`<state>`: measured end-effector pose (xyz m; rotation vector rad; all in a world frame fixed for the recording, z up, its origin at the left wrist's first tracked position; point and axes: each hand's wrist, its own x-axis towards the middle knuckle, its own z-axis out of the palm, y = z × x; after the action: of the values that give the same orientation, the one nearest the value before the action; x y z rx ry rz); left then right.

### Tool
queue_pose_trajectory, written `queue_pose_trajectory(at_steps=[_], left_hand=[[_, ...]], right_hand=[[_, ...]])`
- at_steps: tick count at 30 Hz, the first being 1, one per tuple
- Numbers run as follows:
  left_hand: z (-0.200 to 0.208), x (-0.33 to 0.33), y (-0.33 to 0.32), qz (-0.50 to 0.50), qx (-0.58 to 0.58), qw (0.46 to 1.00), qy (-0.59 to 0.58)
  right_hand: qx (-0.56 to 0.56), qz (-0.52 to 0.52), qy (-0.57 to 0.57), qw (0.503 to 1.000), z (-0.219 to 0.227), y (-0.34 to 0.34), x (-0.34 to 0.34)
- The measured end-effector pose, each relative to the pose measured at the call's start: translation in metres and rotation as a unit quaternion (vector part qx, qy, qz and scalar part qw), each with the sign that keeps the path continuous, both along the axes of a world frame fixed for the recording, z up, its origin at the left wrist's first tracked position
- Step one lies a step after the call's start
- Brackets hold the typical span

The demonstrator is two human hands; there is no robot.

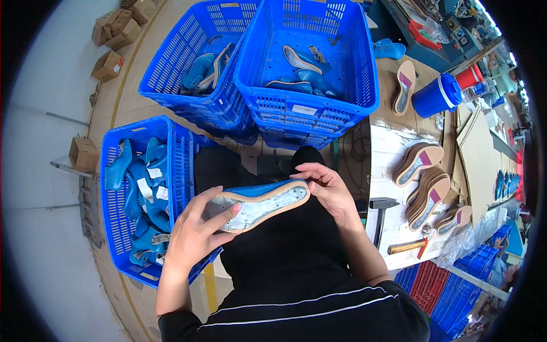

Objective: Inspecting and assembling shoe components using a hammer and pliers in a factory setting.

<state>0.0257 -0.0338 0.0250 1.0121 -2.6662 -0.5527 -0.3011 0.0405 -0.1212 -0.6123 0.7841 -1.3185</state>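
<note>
Over my lap I hold a blue shoe last (259, 206) on its side, with a tan-edged insole on its underside and a grey, dotted middle facing up. My left hand (200, 225) wraps the wider end, its fingers lying across the sole face. At the narrower end, my right hand (327, 191) pinches the rim between thumb and fingers. What the fingers press against on the far side is hidden.
A blue crate (169, 188) of blue lasts stands at my left. Two stacked crates (239, 85) (307, 102) ahead hold a few more. On the right-hand bench (387, 142) lie stacked insoles (427, 196), a black-headed hammer (383, 204), a wooden-handled hammer (407, 247) and a blue jug (436, 97).
</note>
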Motion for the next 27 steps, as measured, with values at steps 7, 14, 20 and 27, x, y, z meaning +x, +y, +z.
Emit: queue_pose_trajectory(at_steps=[7, 14, 20, 27], left_hand=[[0.002, 0.001, 0.003, 0.000, 0.000, 1.000, -0.008], [0.003, -0.004, 0.006, 0.012, -0.004, 1.000, 0.007], [0.000, -0.002, 0.007, 0.022, 0.009, 1.000, 0.005], [-0.001, 0.001, 0.011, 0.034, 0.005, 0.999, 0.027]], right_hand=[[-0.010, 0.007, 0.000, 1.000, 0.001, -0.003, 0.002], [-0.021, 0.018, 0.053, 0.998, -0.007, 0.001, -0.001], [-0.115, 0.036, 0.097, 0.988, 0.003, -0.004, 0.000], [-0.123, 0.043, 0.133, 0.983, -0.003, -0.002, -0.001]])
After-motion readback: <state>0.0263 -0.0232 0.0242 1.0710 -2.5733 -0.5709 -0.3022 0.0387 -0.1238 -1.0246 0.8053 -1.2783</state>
